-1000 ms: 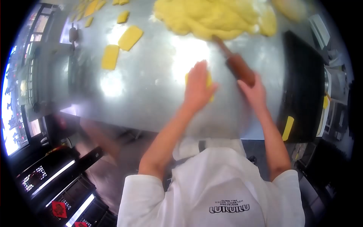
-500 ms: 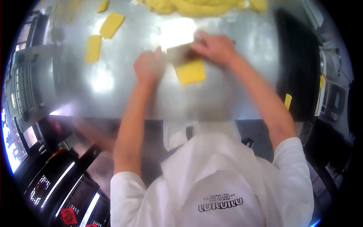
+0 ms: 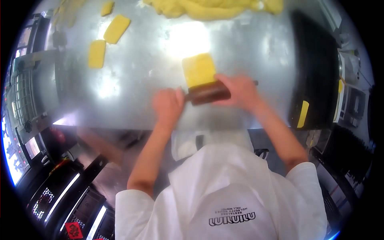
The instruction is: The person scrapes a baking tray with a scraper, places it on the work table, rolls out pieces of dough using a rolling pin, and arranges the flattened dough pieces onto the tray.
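Note:
A brown rolling pin lies crosswise over the near edge of a yellow sheet of dough on the metal table. My left hand is closed round the pin's left handle. At the other end, my right hand grips the pin, its thumb along the top and part of the handle sticking out past it. The dough sheet is roughly square and lies flat, mostly beyond the pin. Motion blurs the pin and both hands a little.
Flat yellow dough pieces lie on the left of the metal table. A large yellow dough mass spreads along the far side. On the right, a black surface carries a yellow strip.
Both hands have drawn the rolling pin toward my body, from the sheet's far part to its near edge. The far part of the dough is now uncovered.

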The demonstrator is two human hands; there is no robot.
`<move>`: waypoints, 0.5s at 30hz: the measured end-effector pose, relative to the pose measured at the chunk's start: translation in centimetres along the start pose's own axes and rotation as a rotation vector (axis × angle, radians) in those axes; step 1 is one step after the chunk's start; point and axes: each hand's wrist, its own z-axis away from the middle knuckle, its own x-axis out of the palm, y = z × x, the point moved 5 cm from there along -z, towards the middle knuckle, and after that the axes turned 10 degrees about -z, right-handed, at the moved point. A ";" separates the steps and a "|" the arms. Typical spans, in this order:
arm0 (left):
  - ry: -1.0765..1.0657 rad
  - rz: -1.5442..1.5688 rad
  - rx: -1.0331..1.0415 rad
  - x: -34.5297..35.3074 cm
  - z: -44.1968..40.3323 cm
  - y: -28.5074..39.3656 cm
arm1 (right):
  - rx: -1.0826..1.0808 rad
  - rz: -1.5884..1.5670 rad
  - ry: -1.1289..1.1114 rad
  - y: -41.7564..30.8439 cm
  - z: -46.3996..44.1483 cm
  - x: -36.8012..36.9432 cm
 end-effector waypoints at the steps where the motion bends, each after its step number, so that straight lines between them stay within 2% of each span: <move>1: -0.059 0.005 -0.048 -0.1 0.3 0.2 | -0.005 -0.004 0.003 -0.5 0.7 -0.1; 2: -0.117 0.010 -0.095 -0.4 0.6 0.3 | 0.136 0.016 -0.086 0.2 0.2 0.1; 5: -0.265 0.048 -0.097 -0.5 -2.9 -0.2 | 0.269 -0.159 -0.043 1.0 -2.3 -2.2; 8: 0.223 0.318 -0.073 -3.9 -4.7 -0.1 | 0.534 -0.458 0.176 6.9 -0.7 -1.8; 9: 0.142 0.282 -0.060 -4.0 -5.0 0.6 | 0.621 -0.577 0.254 9.2 0.5 -1.5; 10: 0.060 0.245 -0.049 -4.1 -5.0 1.8 | 0.559 -0.482 0.355 9.4 1.2 -2.6; 11: -0.017 0.207 -0.038 -3.8 -5.1 3.1 | 0.584 -0.442 0.422 9.6 1.9 -3.1; 13: 0.020 0.220 0.108 -3.0 -5.1 7.3 | 0.629 -0.365 0.560 8.3 3.0 -4.5; 15: -0.015 0.243 0.180 -1.0 -4.4 10.1 | 0.638 -0.375 0.578 8.4 3.7 -4.7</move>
